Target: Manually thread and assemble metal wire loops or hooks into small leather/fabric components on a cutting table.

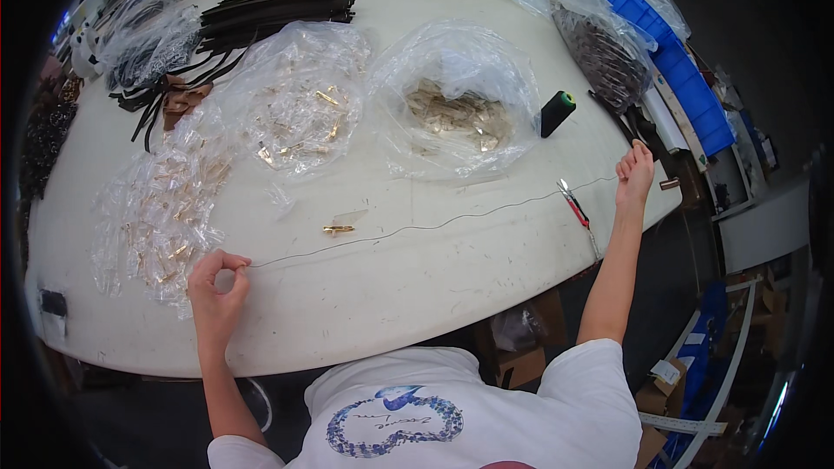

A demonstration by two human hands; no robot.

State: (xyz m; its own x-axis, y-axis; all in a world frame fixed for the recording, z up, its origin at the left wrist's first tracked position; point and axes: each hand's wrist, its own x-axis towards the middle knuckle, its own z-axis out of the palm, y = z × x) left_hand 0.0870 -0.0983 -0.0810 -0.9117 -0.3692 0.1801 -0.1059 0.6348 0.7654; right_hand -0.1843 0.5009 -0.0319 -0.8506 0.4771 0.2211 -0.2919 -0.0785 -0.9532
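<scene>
A long dark thread (434, 224) runs slackly across the white table between my hands. My left hand (219, 285), at the near left beside the small clear bags (169, 217) of gold-coloured parts, pinches one end between thumb and finger. Out at the right edge of the table, my right hand (635, 175) is closed around the other end. Red-handled thread snips (574, 206) lie left of that hand, by the thread. A gold-coloured metal piece (339, 228) with a scrap of clear film sits just beyond the thread. Farther back stands a black thread spool (556, 115).
Two large clear plastic bags, one with gold-coloured pieces (300, 104) and one with beige pieces (460, 113), rest mid-table. Dark strips (278, 10) are stacked at the back left. A blue bin (669, 65) and a bag of dark items (604, 52) stand along the right.
</scene>
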